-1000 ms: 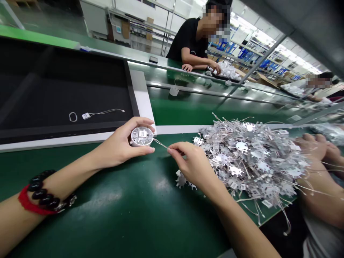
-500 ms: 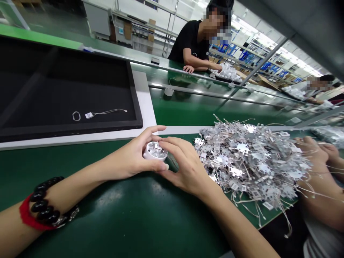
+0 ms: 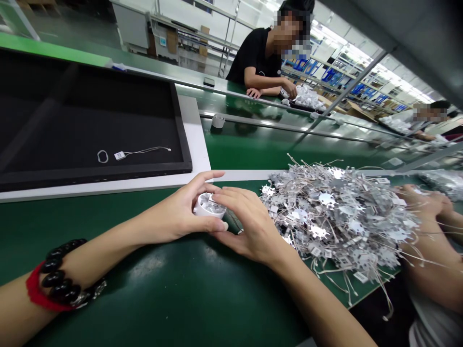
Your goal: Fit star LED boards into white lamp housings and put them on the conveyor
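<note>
My left hand [image 3: 177, 214] wraps its fingers round a small round white housing [image 3: 208, 206] resting on the green table [image 3: 162, 289]. A star-shaped metal plate sits inside the housing. My right hand [image 3: 249, 224] curls against the housing's right side, its fingertips pressing on the plate at the top. A big heap of star-shaped metal plates with thin wires [image 3: 336, 212] lies just right of my right hand.
A black tray [image 3: 90, 115] with a small wired part and a ring lies to the left. Behind runs a green conveyor [image 3: 253, 144] carrying one white housing [image 3: 218, 121]. A person in black works across it. Another person's hands [image 3: 423, 202] reach into the heap at right.
A second ago my right hand was pulling a thin wire out from the housing; it has since closed in onto the housing. The housing on the conveyor has drifted left.
</note>
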### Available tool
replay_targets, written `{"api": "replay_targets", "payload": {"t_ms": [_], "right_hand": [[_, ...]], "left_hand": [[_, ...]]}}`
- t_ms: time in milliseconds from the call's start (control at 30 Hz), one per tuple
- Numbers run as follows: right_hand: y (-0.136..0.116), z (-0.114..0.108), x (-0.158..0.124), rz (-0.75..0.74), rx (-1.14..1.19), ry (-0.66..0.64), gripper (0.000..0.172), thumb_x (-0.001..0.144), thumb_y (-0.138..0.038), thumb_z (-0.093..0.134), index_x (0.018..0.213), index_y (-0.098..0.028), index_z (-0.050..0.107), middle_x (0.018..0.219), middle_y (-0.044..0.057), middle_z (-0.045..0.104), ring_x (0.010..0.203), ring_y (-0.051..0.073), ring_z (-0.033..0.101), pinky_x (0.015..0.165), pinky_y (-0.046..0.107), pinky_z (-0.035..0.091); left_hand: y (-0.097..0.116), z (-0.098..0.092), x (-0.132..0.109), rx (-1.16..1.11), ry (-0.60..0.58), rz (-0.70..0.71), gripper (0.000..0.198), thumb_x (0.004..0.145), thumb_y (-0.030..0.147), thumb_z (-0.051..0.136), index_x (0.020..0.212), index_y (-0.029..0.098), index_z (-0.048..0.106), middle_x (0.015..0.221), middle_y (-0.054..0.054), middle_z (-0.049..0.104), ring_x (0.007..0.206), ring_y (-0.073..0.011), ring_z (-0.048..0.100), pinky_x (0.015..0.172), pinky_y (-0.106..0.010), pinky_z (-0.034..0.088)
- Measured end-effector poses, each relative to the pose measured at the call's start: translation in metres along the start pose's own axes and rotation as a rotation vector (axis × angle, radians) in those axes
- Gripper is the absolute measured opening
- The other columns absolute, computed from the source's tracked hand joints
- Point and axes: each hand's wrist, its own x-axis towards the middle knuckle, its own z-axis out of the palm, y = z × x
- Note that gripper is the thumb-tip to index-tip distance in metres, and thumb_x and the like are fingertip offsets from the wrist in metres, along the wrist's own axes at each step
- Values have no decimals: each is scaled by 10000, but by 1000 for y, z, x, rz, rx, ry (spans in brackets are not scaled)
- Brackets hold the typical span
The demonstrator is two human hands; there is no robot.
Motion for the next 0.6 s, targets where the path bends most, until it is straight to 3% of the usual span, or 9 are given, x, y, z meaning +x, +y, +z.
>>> {"api": "replay_targets", "payload": {"t_ms": [367, 467, 600], "right_hand": [[3, -2, -1, -96, -136, 93, 338, 955, -216, 646, 1282, -178, 569, 1274, 160, 734, 1206, 286, 678, 1007, 453, 562], [5, -6, -1, -138, -237, 155, 333, 941, -198, 661, 1266, -185, 589, 1243, 150, 747, 1173, 292, 685, 999, 465, 572], [7, -11, -3, -164, -341, 191, 354, 934, -206, 683, 1271, -278, 602, 1237, 105, 746, 1181, 279, 690, 995, 466, 584]], "left_hand": [[-4, 5, -4, -135, -9, 77, 840, 760, 325, 895, 1468, 345, 443, 1455, -38, 581, 1143, -216, 656, 923, -288, 514], [-5, 4, -3, -256, -1, 107, 731, 816, 364, 847, 1447, 316, 481, 1407, -56, 627, 1178, -231, 646, 941, -292, 525], [-3, 0, -1, -327, -5, 26, 579, 856, 422, 799, 1377, 296, 581, 1273, -65, 702, 1101, -258, 683, 894, -337, 570]]}}
